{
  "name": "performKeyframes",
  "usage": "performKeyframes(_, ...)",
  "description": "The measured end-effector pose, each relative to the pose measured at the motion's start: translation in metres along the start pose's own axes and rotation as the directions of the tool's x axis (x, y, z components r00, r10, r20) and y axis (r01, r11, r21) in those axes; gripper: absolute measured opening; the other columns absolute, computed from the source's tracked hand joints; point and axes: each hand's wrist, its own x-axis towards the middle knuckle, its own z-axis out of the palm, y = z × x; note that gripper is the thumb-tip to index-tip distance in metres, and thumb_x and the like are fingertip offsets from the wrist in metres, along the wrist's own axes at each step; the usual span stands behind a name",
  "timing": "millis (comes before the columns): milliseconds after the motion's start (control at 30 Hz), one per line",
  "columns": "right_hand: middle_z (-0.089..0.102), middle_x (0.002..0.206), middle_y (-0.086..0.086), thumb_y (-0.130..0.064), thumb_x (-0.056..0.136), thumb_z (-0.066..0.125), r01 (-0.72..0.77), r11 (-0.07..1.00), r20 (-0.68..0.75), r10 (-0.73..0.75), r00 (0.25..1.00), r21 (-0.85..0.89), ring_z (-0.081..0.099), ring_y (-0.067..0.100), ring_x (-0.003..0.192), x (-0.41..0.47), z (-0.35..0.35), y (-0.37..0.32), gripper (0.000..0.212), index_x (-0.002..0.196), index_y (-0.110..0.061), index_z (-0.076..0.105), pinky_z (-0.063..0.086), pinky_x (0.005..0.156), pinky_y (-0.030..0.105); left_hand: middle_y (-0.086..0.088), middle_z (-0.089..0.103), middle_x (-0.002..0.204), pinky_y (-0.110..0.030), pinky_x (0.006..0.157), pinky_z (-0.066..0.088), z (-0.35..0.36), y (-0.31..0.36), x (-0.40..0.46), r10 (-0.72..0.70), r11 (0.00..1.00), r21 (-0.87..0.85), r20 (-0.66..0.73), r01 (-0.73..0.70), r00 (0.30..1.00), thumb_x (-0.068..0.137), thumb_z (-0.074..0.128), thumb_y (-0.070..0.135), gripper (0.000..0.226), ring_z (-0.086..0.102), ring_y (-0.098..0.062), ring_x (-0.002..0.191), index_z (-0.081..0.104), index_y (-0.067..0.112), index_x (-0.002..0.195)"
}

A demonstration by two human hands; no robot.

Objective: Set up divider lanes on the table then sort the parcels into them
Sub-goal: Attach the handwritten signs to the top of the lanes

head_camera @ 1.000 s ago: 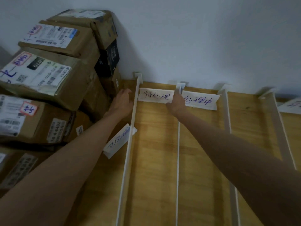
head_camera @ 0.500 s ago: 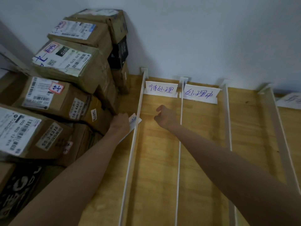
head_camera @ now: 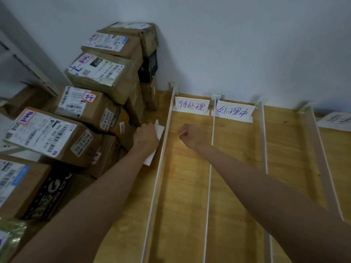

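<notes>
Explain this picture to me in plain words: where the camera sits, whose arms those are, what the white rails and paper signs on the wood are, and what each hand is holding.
The camera is worn on a person's head, looking forward and down, so the two bare arms are the wearer's own. No machine is involved.

The surface is a wooden table against a wall. Thin white divider rails run across it towards the wall and split it into lanes. Handwritten paper signs stand at the far ends of the lanes.

On the left, cardboard parcels with shipping labels are piled up, none yet in a lane.

The left hand grips a white paper card, seemingly another sign, beside the leftmost rail. The right hand is curled above the first lane; it seems to hold nothing.
</notes>
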Motion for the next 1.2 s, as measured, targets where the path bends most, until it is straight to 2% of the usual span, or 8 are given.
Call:
performKeyframes(133, 0.066, 0.119, 0.010, -0.005, 0.097, 0.050, 0.130, 0.992, -0.066, -0.129, 0.989, 0.005, 0.061, 0.018, 0.094, -0.012, -0.018, -0.034, 0.033, 0.127, -0.010, 0.063, 0.043, 0.073, 0.023, -0.015, 0.057, 0.127, -0.043, 0.084, 0.052, -0.040, 0.012, -0.012, 0.045, 0.998, -0.030, -0.077, -0.047, 0.996, 0.091, 0.067, 0.020, 0.045, 0.059, -0.035, 0.115, 0.047, 0.007, 0.129)
performKeyframes(233, 0.063, 0.127, 0.011, -0.003, 0.098, 0.049, 0.186, 0.982, -0.138, -0.180, 0.974, 0.031, 0.059, 0.025, 0.114, -0.016, -0.038, -0.058, 0.039, 0.136, -0.012, 0.055, 0.047, 0.089, 0.028, -0.011, 0.057, 0.119, -0.039, 0.076, 0.051, -0.070, 0.024, -0.018, 0.119, 0.992, -0.025, -0.128, -0.123, 0.985, 0.090, 0.067, 0.021, 0.036, 0.060, -0.031, 0.107, 0.052, 0.009, 0.120)
performKeyframes(467, 0.070, 0.097, 0.011, -0.007, 0.097, 0.055, 0.174, 0.981, -0.333, -0.135, 0.933, 0.091, 0.066, 0.025, 0.091, -0.029, -0.085, -0.048, 0.013, 0.104, -0.008, 0.066, 0.048, 0.070, 0.030, -0.002, 0.061, 0.108, -0.037, 0.083, 0.055, -0.093, 0.064, -0.034, 0.278, 0.948, -0.095, -0.225, -0.305, 0.934, 0.087, 0.070, 0.020, 0.018, 0.060, -0.019, 0.093, 0.059, 0.020, 0.100)
performKeyframes(633, 0.060, 0.087, 0.007, -0.002, 0.097, 0.052, 0.075, 0.995, -0.430, -0.037, 0.902, 0.072, 0.053, 0.021, 0.083, -0.058, -0.137, 0.010, 0.012, 0.101, -0.005, 0.063, 0.033, 0.069, 0.024, -0.012, 0.043, 0.134, -0.041, 0.098, 0.042, -0.073, 0.115, -0.044, 0.197, 0.956, -0.138, -0.345, -0.257, 0.918, 0.078, 0.077, 0.033, 0.063, 0.043, -0.031, 0.122, 0.046, 0.009, 0.128)
performKeyframes(800, 0.057, 0.083, 0.010, -0.002, 0.097, 0.051, -0.015, 0.996, -0.531, 0.057, 0.845, 0.082, 0.048, 0.022, 0.081, -0.085, -0.203, 0.079, 0.010, 0.100, -0.003, 0.060, 0.031, 0.066, 0.027, -0.016, 0.043, 0.133, -0.037, 0.096, 0.039, -0.049, 0.197, -0.066, 0.187, 0.792, -0.549, -0.194, -0.265, 0.963, 0.077, 0.078, 0.021, 0.064, 0.048, -0.033, 0.120, 0.044, 0.001, 0.128)
performKeyframes(1000, 0.059, 0.090, 0.011, -0.004, 0.099, 0.049, -0.102, 0.990, -0.576, 0.138, 0.806, 0.095, 0.054, 0.023, 0.080, -0.109, -0.264, 0.151, 0.015, 0.108, 0.000, 0.060, 0.040, 0.066, 0.029, -0.011, 0.049, 0.127, -0.036, 0.088, 0.049, -0.013, 0.294, -0.090, 0.259, 0.686, -0.682, -0.100, -0.256, 0.961, 0.077, 0.078, 0.020, 0.059, 0.057, -0.028, 0.109, 0.048, 0.006, 0.126)
performKeyframes(1133, 0.062, 0.099, 0.014, -0.005, 0.098, 0.050, -0.121, 0.977, -0.596, 0.204, 0.777, 0.176, 0.052, 0.019, 0.083, -0.113, -0.295, 0.199, 0.020, 0.116, -0.002, 0.060, 0.039, 0.069, 0.022, -0.010, 0.043, 0.125, -0.042, 0.092, 0.049, 0.008, 0.347, -0.103, 0.200, 0.637, -0.745, -0.091, -0.200, 0.976, 0.076, 0.079, 0.018, 0.060, 0.056, -0.027, 0.104, 0.046, 0.004, 0.124)
performKeyframes(1200, 0.064, 0.104, 0.017, -0.004, 0.097, 0.051, -0.120, 0.961, -0.587, 0.247, 0.771, 0.248, 0.053, 0.021, 0.083, -0.112, -0.308, 0.220, 0.024, 0.120, -0.003, 0.058, 0.047, 0.076, 0.029, -0.012, 0.048, 0.121, -0.042, 0.091, 0.049, 0.018, 0.371, -0.107, 0.174, 0.609, -0.773, -0.088, -0.178, 0.981, 0.075, 0.080, 0.016, 0.057, 0.056, -0.026, 0.103, 0.048, 0.002, 0.120)
